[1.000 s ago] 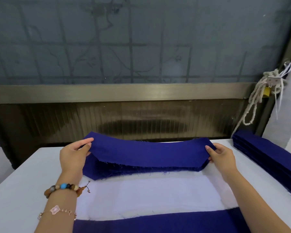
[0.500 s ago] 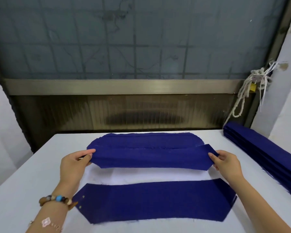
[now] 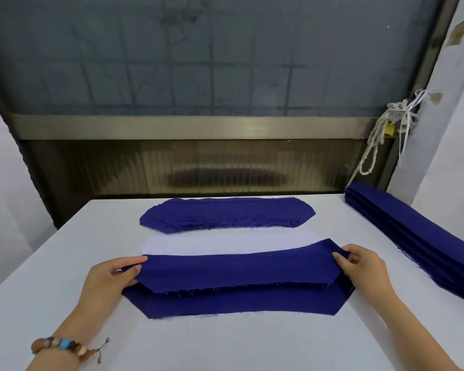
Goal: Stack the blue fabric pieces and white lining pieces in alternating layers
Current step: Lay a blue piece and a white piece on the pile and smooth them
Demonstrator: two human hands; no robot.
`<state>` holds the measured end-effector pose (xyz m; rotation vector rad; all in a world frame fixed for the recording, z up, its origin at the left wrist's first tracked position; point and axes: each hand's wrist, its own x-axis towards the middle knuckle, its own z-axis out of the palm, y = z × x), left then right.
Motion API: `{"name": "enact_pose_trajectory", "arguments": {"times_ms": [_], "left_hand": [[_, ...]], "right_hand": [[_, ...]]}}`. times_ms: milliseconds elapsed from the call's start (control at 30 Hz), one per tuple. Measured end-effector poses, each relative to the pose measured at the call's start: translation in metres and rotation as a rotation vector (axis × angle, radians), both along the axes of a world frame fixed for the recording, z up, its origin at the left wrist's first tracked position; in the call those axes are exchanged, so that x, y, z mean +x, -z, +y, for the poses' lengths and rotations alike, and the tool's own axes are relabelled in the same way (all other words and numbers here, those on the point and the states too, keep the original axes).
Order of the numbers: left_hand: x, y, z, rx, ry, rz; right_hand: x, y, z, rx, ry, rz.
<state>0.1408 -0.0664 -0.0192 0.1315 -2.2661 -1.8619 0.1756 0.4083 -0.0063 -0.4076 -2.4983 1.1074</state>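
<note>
Pinching one blue piece, two grips (ends)

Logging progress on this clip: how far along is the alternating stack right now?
Done: a lower blue piece lies flat on the white lining nearest the person. In hand: the left hand and right hand pinch the ends of the held blue piece just above it. Left: the far blue pile and the blue stack at the right edge, so much layering likely remains.

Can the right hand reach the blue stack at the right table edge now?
Probably yes: only bare table lies between the right hand and the blue stack, though its grip is on the blue fabric piece.
</note>
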Motion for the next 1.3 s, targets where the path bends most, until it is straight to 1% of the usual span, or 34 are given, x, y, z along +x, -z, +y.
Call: {"name": "enact_pose_trajectory", "arguments": {"times_ms": [167, 300, 433, 633, 900, 1033, 1167, 1300], "left_hand": [[0.006, 0.001, -0.001, -0.009, 0.068, -0.022], [0.008, 0.001, -0.001, -0.076, 0.076, -0.002], [0.01, 0.001, -0.002, -0.091, 0.078, -0.004], [0.012, 0.001, -0.004, -0.146, 0.064, 0.024], [0.017, 0.001, 0.0, -0.395, 0.051, 0.098], [0.017, 0.0, 0.001, -0.434, -0.007, 0.132], [0.017, 0.0, 0.001, -0.433, -0.045, 0.156], [0.018, -0.001, 0.0, -0.469, -0.048, 0.162]], "right_hand": [[0.011, 0.009, 0.0, 0.009, 0.005, 0.055], [0.014, 0.009, 0.0, 0.024, 0.003, 0.102], [0.019, 0.011, 0.004, -0.019, 0.015, 0.127], [0.02, 0.011, 0.002, 0.032, 0.037, 0.069], [0.016, 0.014, -0.001, 0.129, 0.022, -0.011], [0.015, 0.016, -0.001, 0.125, 0.008, 0.003], [0.014, 0.017, 0.0, 0.062, 0.014, 0.025], [0.01, 0.017, 0.0, 0.095, 0.05, 0.0]]}}
